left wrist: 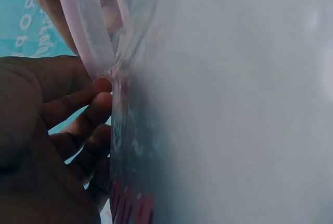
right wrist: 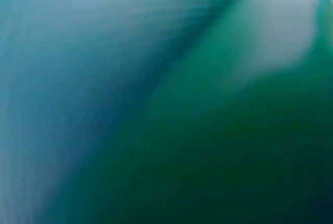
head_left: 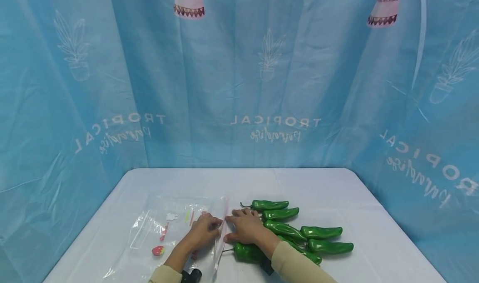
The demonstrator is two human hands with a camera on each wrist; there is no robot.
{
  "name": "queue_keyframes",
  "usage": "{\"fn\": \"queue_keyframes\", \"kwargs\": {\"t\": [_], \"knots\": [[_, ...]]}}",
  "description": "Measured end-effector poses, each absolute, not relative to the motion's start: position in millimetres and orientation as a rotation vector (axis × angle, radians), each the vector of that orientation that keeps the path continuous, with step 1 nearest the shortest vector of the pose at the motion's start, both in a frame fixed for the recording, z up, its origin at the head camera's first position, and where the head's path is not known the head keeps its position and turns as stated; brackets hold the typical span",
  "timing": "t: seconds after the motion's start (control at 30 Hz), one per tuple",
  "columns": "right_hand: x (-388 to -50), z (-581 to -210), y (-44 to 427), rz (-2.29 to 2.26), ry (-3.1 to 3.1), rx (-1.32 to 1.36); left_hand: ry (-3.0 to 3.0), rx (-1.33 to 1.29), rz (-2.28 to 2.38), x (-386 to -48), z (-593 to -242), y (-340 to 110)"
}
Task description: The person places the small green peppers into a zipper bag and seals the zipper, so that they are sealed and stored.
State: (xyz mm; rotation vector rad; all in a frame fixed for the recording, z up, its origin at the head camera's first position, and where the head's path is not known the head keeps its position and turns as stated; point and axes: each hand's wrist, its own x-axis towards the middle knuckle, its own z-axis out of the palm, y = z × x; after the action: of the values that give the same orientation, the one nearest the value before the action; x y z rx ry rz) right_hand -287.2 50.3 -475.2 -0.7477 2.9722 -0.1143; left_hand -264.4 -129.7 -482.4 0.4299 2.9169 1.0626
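Note:
A clear plastic zip bag (head_left: 149,227) with a pink-edged mouth and strawberry prints lies flat on the left of the table. My left hand (head_left: 203,232) pinches its mouth edge between thumb and finger (left wrist: 103,84), plainest in the left wrist view. Facing it, my right hand (head_left: 245,227) touches the pink strip (left wrist: 80,21) with its fingertips; whether they pinch it I cannot tell. In the left wrist view the two edges stand apart near a right fingertip. Under and beside the right wrist lie green peppers (head_left: 280,214); a blurred green surface (right wrist: 208,156) fills much of the right wrist view.
More green peppers (head_left: 330,247) lie to the right, and one pepper (head_left: 245,253) sits close by the bag's mouth below the right hand. The white table (head_left: 254,181) ends at a blue printed curtain (head_left: 232,87) behind and on both sides.

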Motion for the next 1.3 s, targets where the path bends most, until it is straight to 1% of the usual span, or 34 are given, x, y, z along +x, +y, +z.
{"fn": "queue_keyframes", "kwargs": {"t": [0.17, 0.4, 0.77, 1.1, 1.3], "knots": [[-286, -474, 50, -0.107, 2.968, -0.735, 2.811, 0.463, 1.12, -266, -480, -130], [-284, -471, 50, -0.072, 2.966, -0.727, 2.772, 0.415, 1.133, -268, -480, -131], [-283, -471, 51, -0.093, 2.97, -0.74, 2.677, 0.433, 1.333, -265, -480, -136], [-283, -473, 51, -0.092, 2.986, -0.748, 2.474, 0.314, 1.571, -267, -481, -143], [-284, -474, 51, -0.075, 2.994, -0.751, 2.412, 0.312, 1.656, -269, -483, -145]]}}
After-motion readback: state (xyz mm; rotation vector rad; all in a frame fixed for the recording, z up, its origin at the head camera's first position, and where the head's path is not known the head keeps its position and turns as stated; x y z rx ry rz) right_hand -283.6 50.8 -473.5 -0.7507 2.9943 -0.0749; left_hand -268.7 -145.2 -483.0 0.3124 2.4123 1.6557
